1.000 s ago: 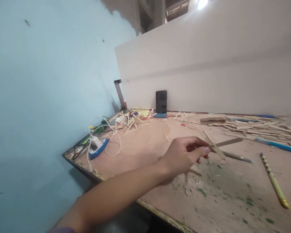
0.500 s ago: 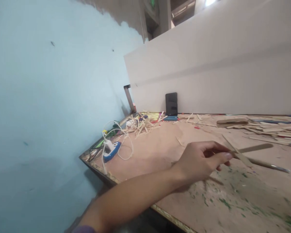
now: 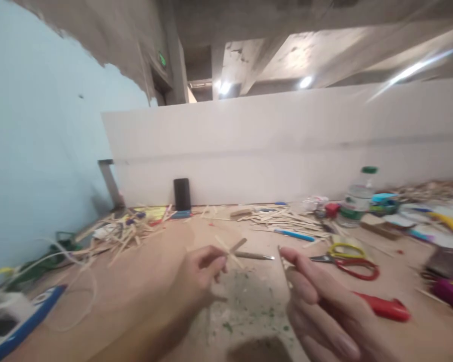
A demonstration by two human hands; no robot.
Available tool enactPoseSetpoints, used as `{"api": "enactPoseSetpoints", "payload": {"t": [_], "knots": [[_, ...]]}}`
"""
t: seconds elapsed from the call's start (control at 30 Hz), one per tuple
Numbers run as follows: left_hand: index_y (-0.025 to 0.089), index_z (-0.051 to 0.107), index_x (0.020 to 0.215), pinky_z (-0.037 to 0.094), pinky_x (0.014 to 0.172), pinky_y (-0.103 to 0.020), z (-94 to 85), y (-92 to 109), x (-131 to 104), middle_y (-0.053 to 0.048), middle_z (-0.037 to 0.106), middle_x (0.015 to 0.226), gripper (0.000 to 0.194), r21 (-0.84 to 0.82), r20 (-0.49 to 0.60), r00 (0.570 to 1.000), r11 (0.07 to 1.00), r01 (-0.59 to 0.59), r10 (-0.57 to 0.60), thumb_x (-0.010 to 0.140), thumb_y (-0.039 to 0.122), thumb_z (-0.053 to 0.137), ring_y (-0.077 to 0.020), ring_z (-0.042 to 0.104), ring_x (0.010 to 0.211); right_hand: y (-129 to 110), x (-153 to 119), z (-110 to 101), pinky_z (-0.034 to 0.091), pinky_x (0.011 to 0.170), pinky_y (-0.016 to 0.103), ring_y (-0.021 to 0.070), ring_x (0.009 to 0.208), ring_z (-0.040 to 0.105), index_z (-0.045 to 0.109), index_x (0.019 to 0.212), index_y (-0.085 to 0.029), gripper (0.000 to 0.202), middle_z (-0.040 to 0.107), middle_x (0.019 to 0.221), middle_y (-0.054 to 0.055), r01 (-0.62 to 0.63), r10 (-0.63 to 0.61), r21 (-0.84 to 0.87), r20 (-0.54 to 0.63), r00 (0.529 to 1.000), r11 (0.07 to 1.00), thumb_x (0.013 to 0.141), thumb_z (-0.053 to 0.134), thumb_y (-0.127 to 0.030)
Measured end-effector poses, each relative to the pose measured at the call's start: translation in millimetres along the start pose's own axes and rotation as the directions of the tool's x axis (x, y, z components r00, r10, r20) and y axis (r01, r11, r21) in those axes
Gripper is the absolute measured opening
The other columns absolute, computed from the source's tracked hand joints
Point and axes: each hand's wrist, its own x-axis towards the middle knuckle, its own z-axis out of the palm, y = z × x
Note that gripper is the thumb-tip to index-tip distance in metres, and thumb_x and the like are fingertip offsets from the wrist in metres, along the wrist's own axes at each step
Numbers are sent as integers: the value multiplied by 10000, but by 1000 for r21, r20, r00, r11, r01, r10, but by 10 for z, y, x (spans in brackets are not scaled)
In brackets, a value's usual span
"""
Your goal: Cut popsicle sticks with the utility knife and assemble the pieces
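My left hand (image 3: 206, 266) is closed in a pinch at one end of some crossed flat wooden sticks (image 3: 238, 245) above the table. Just beyond its fingertips shows a slim tool with a silvery tip (image 3: 254, 255); whether it lies on the table or is held, I cannot tell. To the right, my right hand (image 3: 320, 301) has thumb and forefinger pinched on a thin wooden stick (image 3: 286, 269), which is blurred and partly covered by the fingers. Scissors (image 3: 351, 260) with yellow and red handles lie beyond that hand, and a red handle (image 3: 387, 306) lies beside it.
Loose wooden sticks (image 3: 287, 219) lie along the white board (image 3: 249, 166) at the back. A phone (image 3: 181, 194) leans there. A blue pen (image 3: 294, 235), a bottle (image 3: 357, 198) and, at left, a power strip (image 3: 41, 314) with white cable are around.
The view has swung right and my right hand has come into it, pinching a thin stick. My left hand still pinches the crossed sticks.
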Motion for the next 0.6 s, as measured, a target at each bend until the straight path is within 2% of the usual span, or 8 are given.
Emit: {"api": "enactPoseSetpoints", "payload": {"t": [0.07,0.17,0.3,0.4,0.47,0.5,0.53,0.6], "knots": [[139,731,777,439,592,-260,-10,0,19,-13,658,667,236,48,-2,1000,999,-15,16,769,371,771,-133,543,573,-60,74,137,386,381,74,-42,321,220,809,1024,-175,156,662,687,-53,-41,41,15,53,998,999,970,763,-314],[145,730,782,447,598,-281,-13,11,5,-22,654,669,286,117,-11,999,993,-33,34,775,430,743,-151,548,582,-7,103,228,344,358,80,-44,316,136,824,1007,-190,143,667,674,-64,-31,30,10,46,998,999,941,796,-313],[148,731,806,458,609,-296,-43,-13,10,-31,658,692,326,148,6,999,988,-42,41,776,472,726,-163,563,598,27,103,227,291,348,113,-37,314,204,812,965,-176,172,655,641,-53,-37,36,-46,-21,999,998,902,833,-335],[150,727,808,456,626,-290,-102,-13,31,-32,660,709,299,141,17,997,987,-71,70,806,449,718,-159,568,615,-28,267,192,256,361,131,-20,310,302,756,828,-175,305,630,566,-47,27,-46,-206,-90,995,978,824,885,-452],[154,712,779,457,638,-287,-148,13,41,-37,667,727,298,106,58,994,989,-100,94,832,447,714,-157,578,625,-85,466,152,273,367,150,13,338,390,641,646,-162,473,633,549,-21,93,-149,-391,-114,982,915,702,939,-526],[156,701,764,459,638,-287,-167,30,44,-38,669,728,314,85,85,991,991,-107,100,843,460,713,-157,583,623,-112,576,128,314,390,157,36,380,449,616,616,-164,501,636,555,-11,116,-206,-506,-126,970,855,676,943,-539],[158,687,749,459,632,-287,-181,46,44,-38,666,719,339,62,111,989,992,-109,102,852,479,712,-157,584,614,-134,682,103,364,424,170,52,434,497,635,629,-162,483,660,613,1,97,-216,-622,-119,969,777,688,923,-547],[162,660,726,455,623,-283,-188,60,38,-26,641,680,386,30,139,985,994,-104,99,869,517,713,-153,577,599,-154,853,55,418,467,198,95,528,564,698,693,-171,410,686,692,21,54,-147,-782,-48,988,621,764,838,-550]]}}
